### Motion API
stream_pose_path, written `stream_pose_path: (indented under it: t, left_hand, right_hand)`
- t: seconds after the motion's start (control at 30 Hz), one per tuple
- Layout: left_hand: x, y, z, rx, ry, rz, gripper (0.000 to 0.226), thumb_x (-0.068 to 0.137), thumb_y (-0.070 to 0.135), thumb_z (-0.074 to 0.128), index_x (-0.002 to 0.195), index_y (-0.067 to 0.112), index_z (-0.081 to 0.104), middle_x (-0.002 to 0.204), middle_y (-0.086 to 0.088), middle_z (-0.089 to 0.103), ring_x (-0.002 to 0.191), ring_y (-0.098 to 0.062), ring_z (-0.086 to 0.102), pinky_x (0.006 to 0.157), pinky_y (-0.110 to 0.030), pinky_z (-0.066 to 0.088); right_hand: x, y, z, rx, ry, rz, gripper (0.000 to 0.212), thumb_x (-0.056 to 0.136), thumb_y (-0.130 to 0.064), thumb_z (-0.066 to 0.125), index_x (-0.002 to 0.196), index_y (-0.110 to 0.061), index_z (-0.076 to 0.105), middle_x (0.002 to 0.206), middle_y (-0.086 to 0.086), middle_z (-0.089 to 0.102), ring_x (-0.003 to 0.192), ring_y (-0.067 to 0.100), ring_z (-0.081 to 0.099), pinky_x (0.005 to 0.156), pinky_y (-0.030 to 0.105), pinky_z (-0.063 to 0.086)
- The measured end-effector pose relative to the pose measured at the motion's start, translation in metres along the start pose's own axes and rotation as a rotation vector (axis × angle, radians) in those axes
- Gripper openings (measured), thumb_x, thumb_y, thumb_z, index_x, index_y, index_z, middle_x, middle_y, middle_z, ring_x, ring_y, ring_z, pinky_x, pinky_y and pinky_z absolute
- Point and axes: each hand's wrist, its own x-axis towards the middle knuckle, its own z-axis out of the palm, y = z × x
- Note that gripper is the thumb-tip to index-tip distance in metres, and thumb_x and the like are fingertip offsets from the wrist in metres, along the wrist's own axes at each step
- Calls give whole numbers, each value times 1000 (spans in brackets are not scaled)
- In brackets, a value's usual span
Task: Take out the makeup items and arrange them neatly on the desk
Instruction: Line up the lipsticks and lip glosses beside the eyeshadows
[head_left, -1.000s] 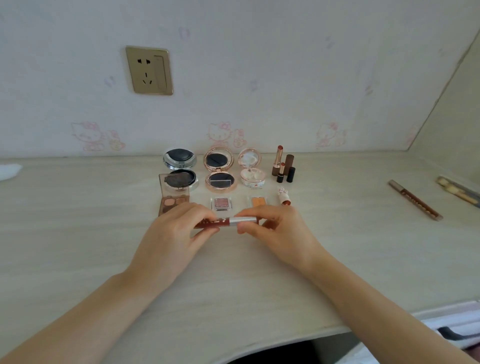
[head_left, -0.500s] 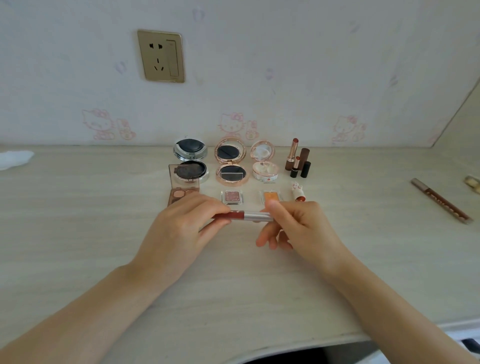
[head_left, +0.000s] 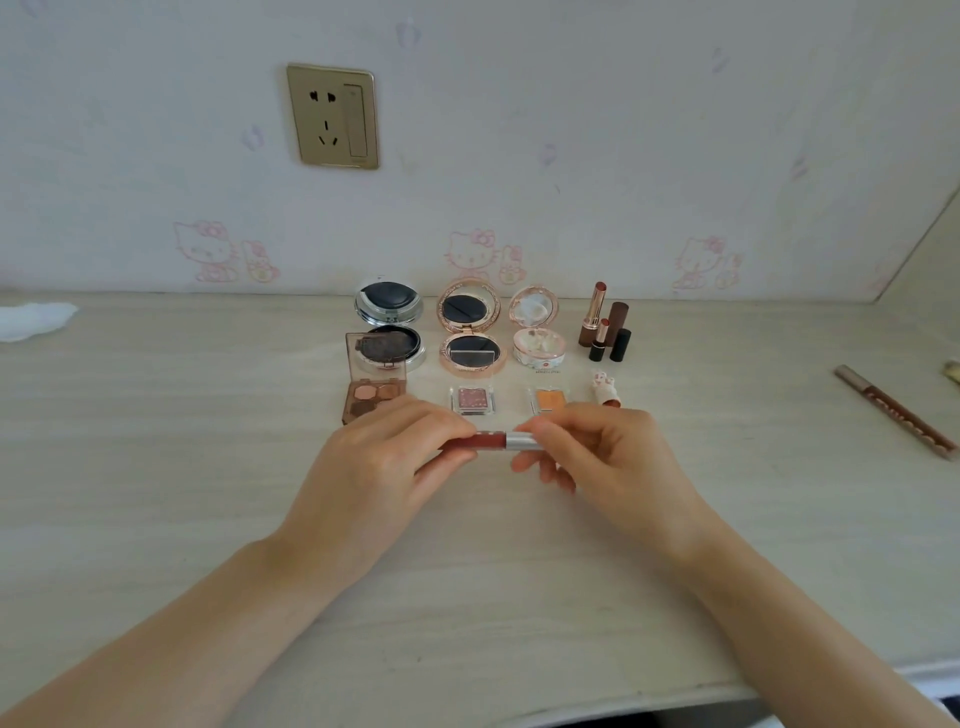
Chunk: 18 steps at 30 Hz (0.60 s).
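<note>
Soft, even daylight, hardly any shadows on the counter (head_left: 156, 467); slightly soft focus overall, with wide-angle bending at the edges.

A gold wall socket (head_left: 333, 116) sits on pale wallpaper printed with pink cartoon cats (head_left: 470, 256); a crumpled white tissue (head_left: 32, 320) lies at the worktop's (head_left: 156, 467) far left.
</note>
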Motion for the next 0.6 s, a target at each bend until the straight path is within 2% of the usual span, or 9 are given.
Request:
stream_pose_path:
  t: [0.07,0.13,0.17,0.23,0.27,0.33,0.4,0.5,0.6]
  left_hand:
    - [0,-1,0,4,2,-8,16,81,18,70,91,6,72,84,1,69,76,-17,63,65,-36,53]
    - [0,-2,0,1,8,-17,16,81,17,71,91,5,72,83,0,69,76,-19,63,65,-37,53]
    - [0,-2,0,-3,13,-21,16,81,18,71,91,6,72,83,0,69,75,-19,63,64,-37,53]
    - [-1,-2,0,-11,17,-23,15,82,19,70,91,6,72,83,1,68,75,-18,62,64,-36,53]
    - [-1,-2,0,-14,18,-19,15,82,19,70,91,7,72,83,1,68,76,-17,62,64,-36,53]
    - [-1,-1,1,-9,14,-11,15,82,19,70,91,7,72,83,1,69,76,-16,62,65,-36,53]
    - [0,-1,1,-1,9,-11,15,81,18,71,91,7,72,83,1,69,76,-16,62,64,-36,53]
    - [0,-1,0,-2,9,-28,16,82,20,70,91,7,72,83,1,69,76,-17,63,64,-37,53]
    - [-1,-1,-1,4,3,-28,17,83,23,69,91,7,72,84,1,68,77,-17,64,64,-37,53]
  right_hand:
    - [0,1,-1,25,9,1,20,88,-5,63,91,-24,70,86,-10,73,76,7,64,62,22,48]
    - [0,3,-3,34,11,24,23,86,-7,66,99,-26,65,95,-14,72,90,7,66,68,28,53]
    - [0,2,-3,28,9,32,21,87,-14,67,103,-27,64,96,-14,73,90,6,66,69,29,53]
    - [-1,1,-2,67,10,63,14,93,-29,59,102,-22,66,86,-9,74,71,6,64,59,26,49]
    - [0,1,-1,88,12,80,22,96,-33,53,97,-17,68,78,-4,75,61,7,61,55,24,46]
    - [0,2,-1,44,16,67,26,97,-29,51,88,-13,70,71,-1,74,53,7,55,52,19,44]
    - [0,3,-1,17,27,28,13,93,-14,58,87,-16,70,76,-4,74,59,5,57,56,17,45]
    - [1,3,-3,59,1,16,22,85,0,63,92,-20,67,90,-8,72,78,7,62,63,24,49]
    - [0,2,-3,80,-23,50,15,89,-15,65,102,-22,65,93,-7,73,81,8,65,63,24,51]
